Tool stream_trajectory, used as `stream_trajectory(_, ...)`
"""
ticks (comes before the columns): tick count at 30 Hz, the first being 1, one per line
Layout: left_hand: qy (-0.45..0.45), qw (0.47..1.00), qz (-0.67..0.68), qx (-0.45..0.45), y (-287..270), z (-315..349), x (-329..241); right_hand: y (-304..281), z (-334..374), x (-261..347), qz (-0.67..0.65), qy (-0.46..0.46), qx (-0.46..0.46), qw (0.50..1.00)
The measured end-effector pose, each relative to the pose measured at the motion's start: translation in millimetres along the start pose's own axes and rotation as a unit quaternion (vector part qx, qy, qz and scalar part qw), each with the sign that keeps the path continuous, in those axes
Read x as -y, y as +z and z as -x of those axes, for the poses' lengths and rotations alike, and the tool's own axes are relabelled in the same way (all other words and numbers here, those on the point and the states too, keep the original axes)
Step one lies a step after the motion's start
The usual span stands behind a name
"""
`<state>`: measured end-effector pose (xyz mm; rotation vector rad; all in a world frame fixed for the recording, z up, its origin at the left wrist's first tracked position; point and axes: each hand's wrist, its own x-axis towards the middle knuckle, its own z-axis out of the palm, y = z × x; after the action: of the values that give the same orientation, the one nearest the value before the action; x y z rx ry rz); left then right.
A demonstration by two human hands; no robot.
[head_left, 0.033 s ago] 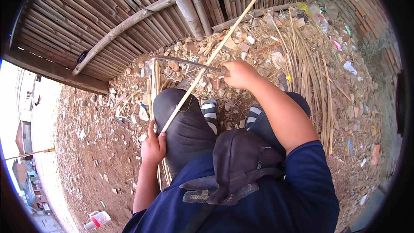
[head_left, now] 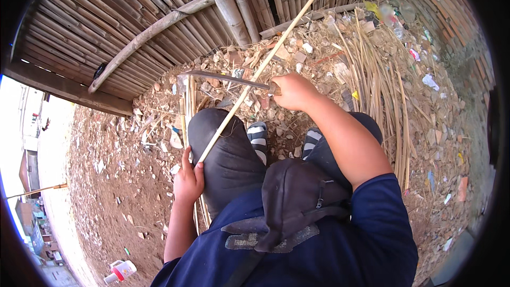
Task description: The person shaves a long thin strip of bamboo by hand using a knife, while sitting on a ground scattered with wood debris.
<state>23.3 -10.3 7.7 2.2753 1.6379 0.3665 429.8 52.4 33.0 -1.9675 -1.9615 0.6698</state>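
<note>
A long pale bamboo strip (head_left: 277,50) slants from my left knee up toward the bamboo wall. My left hand (head_left: 188,182) is closed around its lower end, beside my left thigh. In my right hand (head_left: 296,93) is the short wooden handle of a long-bladed knife (head_left: 228,78), its blade pointing left. The blade crosses the strip a little beyond my knee and seems to touch it; which edge meets the strip I cannot tell. Several more strips (head_left: 187,103) stand or lie along the outer side of my left leg, partly hidden by it.
A pile of split strips (head_left: 374,85) lies on the littered ground to my right. Ahead rises a bamboo-slat wall (head_left: 175,37); a brick wall (head_left: 451,16) stands at far right. A white and red plastic jug (head_left: 121,271) lies at lower left. Stones and scraps surround my sandals (head_left: 258,138).
The knife in my right hand has shifted very slightly, its tip a little lower and farther left. My left hand and the bamboo strip have hardly moved.
</note>
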Motion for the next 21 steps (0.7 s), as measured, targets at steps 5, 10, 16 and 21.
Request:
stream_trajectory(5,-0.011,0.999,-0.027,0.019,-2,-2,-6,5,18,32,0.107,-0.058,0.019,0.992)
stream_trajectory(10,-0.005,1.000,-0.025,0.003,4,-7,-1,-7,-8,-10,-0.024,0.065,0.007,0.998)
stream_trajectory(16,-0.014,1.000,-0.025,0.012,1,-4,1,11,-6,-9,-0.015,0.005,-0.027,1.000)
stream_trajectory(21,0.001,1.000,0.004,-0.004,3,-7,2,9,13,25,0.116,-0.101,-0.006,0.988)
